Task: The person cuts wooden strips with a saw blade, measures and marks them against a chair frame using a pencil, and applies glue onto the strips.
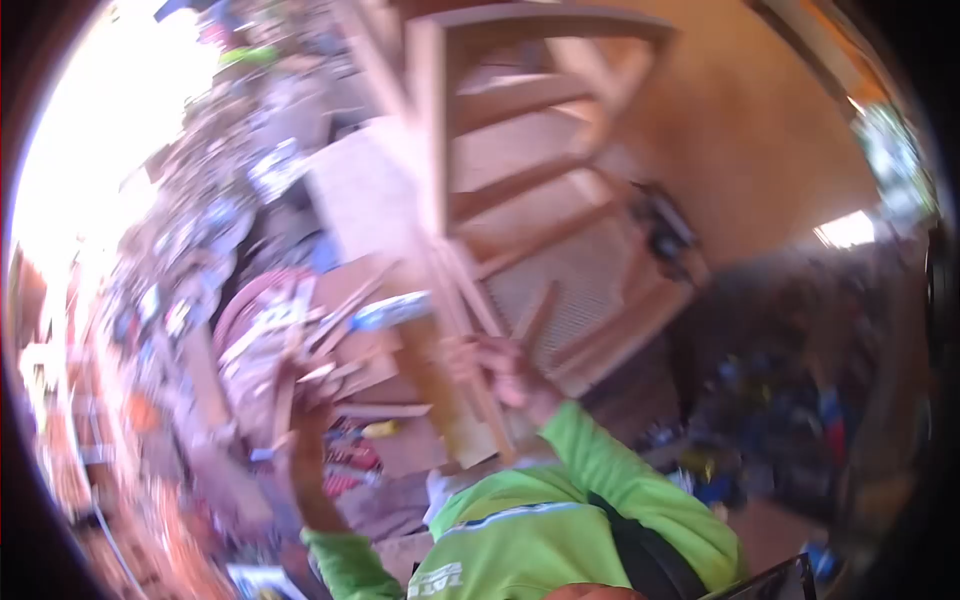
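Note:
My right hand (pixel 497 365) is closed around a narrow wooden strip (pixel 463 290), in front of my green jacket. Just beyond it stands a wooden frame (pixel 432 130) with several crossbars. My left hand (pixel 312 385) is off to the left, over a cluttered surface with loose wood pieces (pixel 375 365). Motion blur smears its fingers, and whether it holds a thin piece of wood cannot be made out. A yellowish board (pixel 428 375) lies between my hands, near a blue and clear plastic item (pixel 390 311).
A reddish round basin or basket rim (pixel 232 305) is at the left. Mixed scraps (pixel 210 240) are heaped behind it. A dark tool-like object (pixel 663 230) is by the frame's right side, before a large brown wooden panel (pixel 750 130). More clutter (pixel 740 400) covers the lower right.

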`<state>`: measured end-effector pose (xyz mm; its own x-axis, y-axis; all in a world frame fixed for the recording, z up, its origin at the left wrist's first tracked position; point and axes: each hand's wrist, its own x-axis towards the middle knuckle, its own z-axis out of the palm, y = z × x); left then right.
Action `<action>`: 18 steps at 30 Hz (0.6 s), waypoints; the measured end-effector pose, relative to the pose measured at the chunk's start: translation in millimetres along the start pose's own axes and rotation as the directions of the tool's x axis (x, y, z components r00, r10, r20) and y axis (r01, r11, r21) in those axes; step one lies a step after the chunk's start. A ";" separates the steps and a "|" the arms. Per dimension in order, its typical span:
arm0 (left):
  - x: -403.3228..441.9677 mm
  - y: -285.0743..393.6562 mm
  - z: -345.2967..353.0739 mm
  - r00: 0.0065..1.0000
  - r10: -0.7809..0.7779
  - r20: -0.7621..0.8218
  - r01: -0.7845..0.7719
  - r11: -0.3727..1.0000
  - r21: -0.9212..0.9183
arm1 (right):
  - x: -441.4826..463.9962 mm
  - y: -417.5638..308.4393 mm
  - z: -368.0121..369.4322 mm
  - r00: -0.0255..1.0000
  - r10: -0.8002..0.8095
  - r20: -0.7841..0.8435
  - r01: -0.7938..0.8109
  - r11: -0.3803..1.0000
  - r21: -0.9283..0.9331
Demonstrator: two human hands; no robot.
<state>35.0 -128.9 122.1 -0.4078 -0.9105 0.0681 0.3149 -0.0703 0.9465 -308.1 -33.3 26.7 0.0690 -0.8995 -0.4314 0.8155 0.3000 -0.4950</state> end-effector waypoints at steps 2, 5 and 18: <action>-1.4 6.7 38.7 0.998 0.014 0.063 -0.015 1.000 0.014 | 4.1 -0.5 -11.9 0.994 -0.038 0.103 0.035 0.999 0.025; -7.4 -3.6 41.3 0.995 -0.018 0.100 0.027 0.996 -0.086 | 6.8 1.8 -17.2 0.994 -0.017 0.111 0.018 1.000 -0.011; -49.3 -18.6 44.6 0.968 -0.123 -0.220 0.099 0.988 -0.117 | 20.9 24.1 13.8 0.976 0.118 0.182 -0.112 0.993 -0.041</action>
<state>11.0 -64.6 115.2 -0.2452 -0.9620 -0.1201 0.3707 -0.2075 0.9053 -279.0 -49.2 16.1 0.2680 -0.9004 -0.3427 0.7780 0.4121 -0.4742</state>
